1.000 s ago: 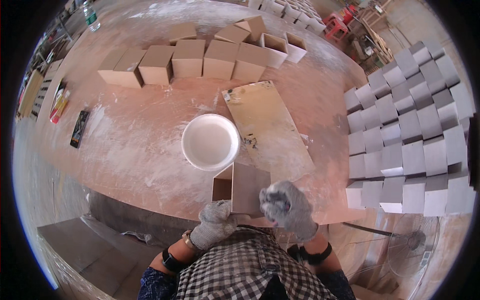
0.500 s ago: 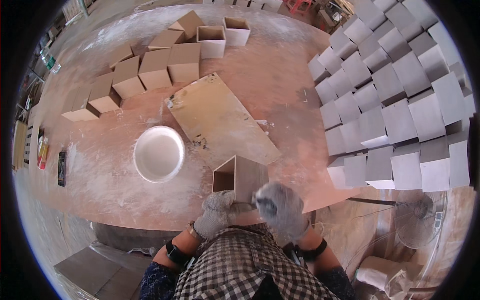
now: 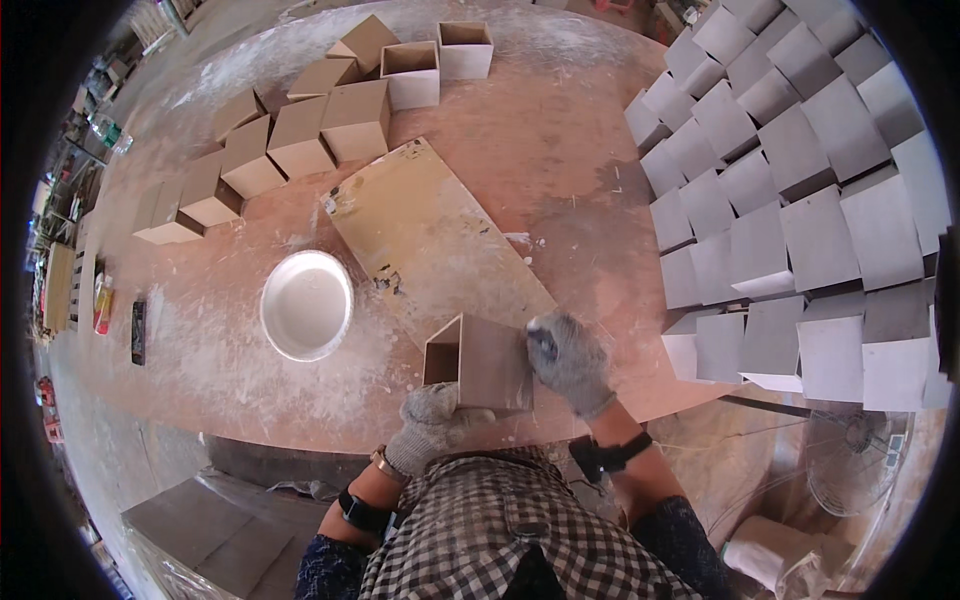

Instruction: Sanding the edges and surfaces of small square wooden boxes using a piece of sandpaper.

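A hollow brown box (image 3: pixel 496 360) lies on its side at the table's near edge, its open end facing left. My left hand (image 3: pixel 436 418), in a grey knit glove, grips the box by its near lower edge, fingers partly under it. Beside the box's far right edge is my right hand (image 3: pixel 570 362), also gloved. Its fingers are curled closed around something dark that I cannot make out. Just beyond the box lies a flat yellowish board (image 3: pixel 440 235) with dark stains. Left of the board stands a round white tub (image 3: pixel 307 306) with pale contents.
Several brown boxes (image 3: pixel 300 135) stand in rows at the far left, with a whitish open box (image 3: pixel 465 50) behind. Stacked grey-white boxes (image 3: pixel 790 240) rise on the right. A black phone-like object (image 3: pixel 138 332) lies at the left. A fan (image 3: pixel 850 460) stands at lower right.
My right hand has moved up along the box's right edge, from its near corner to its far corner. My left hand keeps its hold. The view has shifted slightly.
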The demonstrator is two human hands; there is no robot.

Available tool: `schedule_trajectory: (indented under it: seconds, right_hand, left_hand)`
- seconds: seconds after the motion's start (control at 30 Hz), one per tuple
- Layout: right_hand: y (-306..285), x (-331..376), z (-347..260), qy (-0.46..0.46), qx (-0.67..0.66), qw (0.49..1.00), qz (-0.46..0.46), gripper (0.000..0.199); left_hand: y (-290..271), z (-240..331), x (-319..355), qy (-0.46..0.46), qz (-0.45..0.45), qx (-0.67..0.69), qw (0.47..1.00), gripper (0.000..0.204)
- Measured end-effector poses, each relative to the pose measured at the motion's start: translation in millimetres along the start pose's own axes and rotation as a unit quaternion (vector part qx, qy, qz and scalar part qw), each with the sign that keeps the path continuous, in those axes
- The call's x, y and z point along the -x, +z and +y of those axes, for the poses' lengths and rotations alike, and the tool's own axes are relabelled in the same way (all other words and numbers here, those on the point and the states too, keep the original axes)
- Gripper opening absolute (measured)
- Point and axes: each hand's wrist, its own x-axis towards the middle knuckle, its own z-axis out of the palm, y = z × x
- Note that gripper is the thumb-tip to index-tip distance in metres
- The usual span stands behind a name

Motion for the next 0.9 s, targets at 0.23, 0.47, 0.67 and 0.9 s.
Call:
schedule_trajectory:
  seconds: [0.23, 0.47, 0.67, 0.9]
  right_hand:
    - [-21, 19, -21, -0.202, 0.066, 0.977, -0.012, 0.021]
    - [-14, -3, -12, -0.100, 0.127, 0.987, -0.013, 0.028]
    - [-6, -3, -26, -0.235, -0.006, 0.971, 0.042, 0.031]
    - [3, -11, -21, 0.032, -0.067, 0.997, -0.021, 0.023]
  left_hand:
    - [-3, 6, 0, -0.030, -0.008, 0.052, 0.998, 0.034]
    - [13, 2, -1, 0.046, 0.014, -0.035, 0.998, 0.028]
    - [10, 6, -4, 0.009, 0.027, -0.076, 0.997, 0.029]
    - [0, 4, -10, -0.087, -0.012, -0.012, 0.996, 0.031]
